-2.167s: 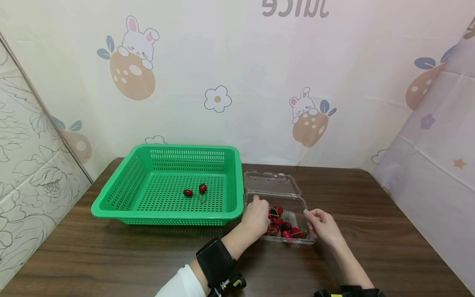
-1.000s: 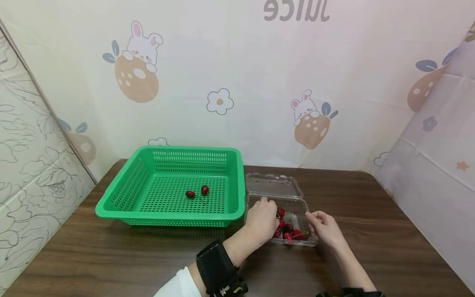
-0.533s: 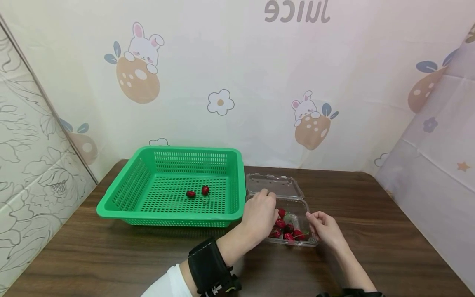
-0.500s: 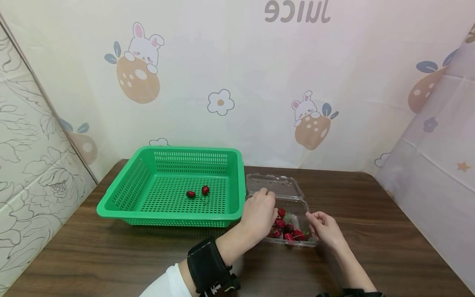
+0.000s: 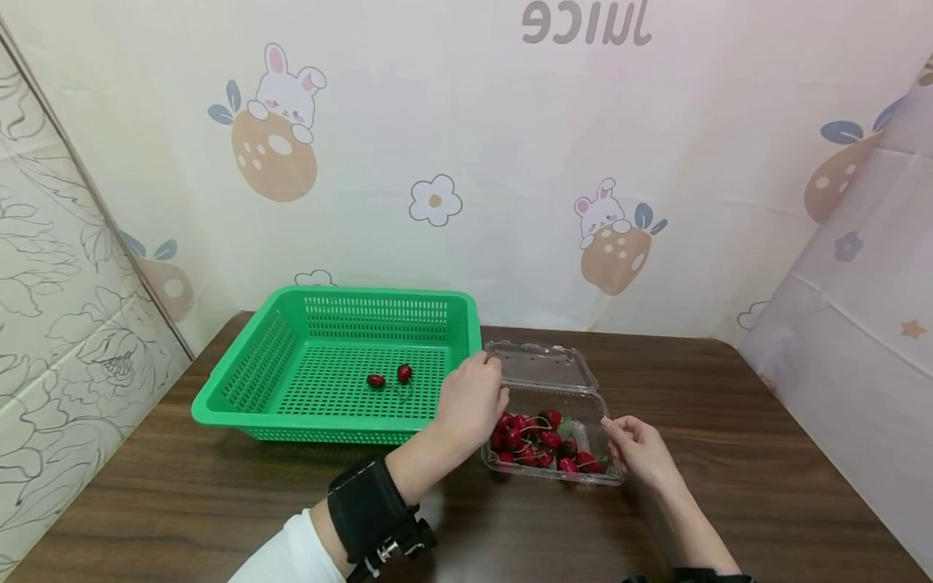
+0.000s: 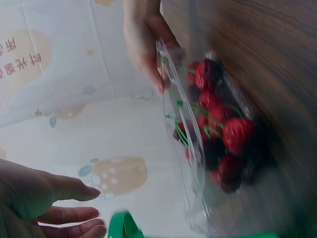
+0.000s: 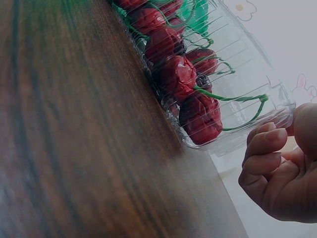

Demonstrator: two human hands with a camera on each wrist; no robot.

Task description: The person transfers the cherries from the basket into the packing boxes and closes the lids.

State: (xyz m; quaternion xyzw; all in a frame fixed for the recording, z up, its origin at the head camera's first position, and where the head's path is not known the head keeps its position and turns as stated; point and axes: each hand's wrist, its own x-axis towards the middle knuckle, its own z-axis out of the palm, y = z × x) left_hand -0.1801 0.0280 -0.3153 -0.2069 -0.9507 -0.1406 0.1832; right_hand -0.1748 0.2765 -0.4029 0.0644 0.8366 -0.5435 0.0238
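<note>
In the head view my left hand (image 5: pixel 470 401) hangs over the right rim of the green basket (image 5: pixel 335 433). The left wrist view shows its thumb and fingers (image 6: pixel 74 214) apart, with nothing visible between them. With thumb and fingers my right hand (image 5: pixel 641 449) pinches the right edge of a clear plastic clamshell box (image 5: pixel 554 479), whose lid (image 5: pixel 543 364) lies folded back. Several red cherries (image 5: pixel 539 441) with green stems fill the box's left and front part. Two more cherries, one at left (image 5: pixel 375 380) and one at right (image 5: pixel 404 372), lie on the basket's floor.
A dark wooden table (image 5: pixel 656 364) carries the basket and the box, which stand side by side. Behind it hangs a pale printed cloth (image 5: pixel 510 243) with rabbits and fruit. A patterned panel (image 5: pixel 73 364) closes off the left side.
My left hand has risen out of the box and moved left to the basket's rim, uncovering the cherries beneath it. The right hand stays at the box's edge.
</note>
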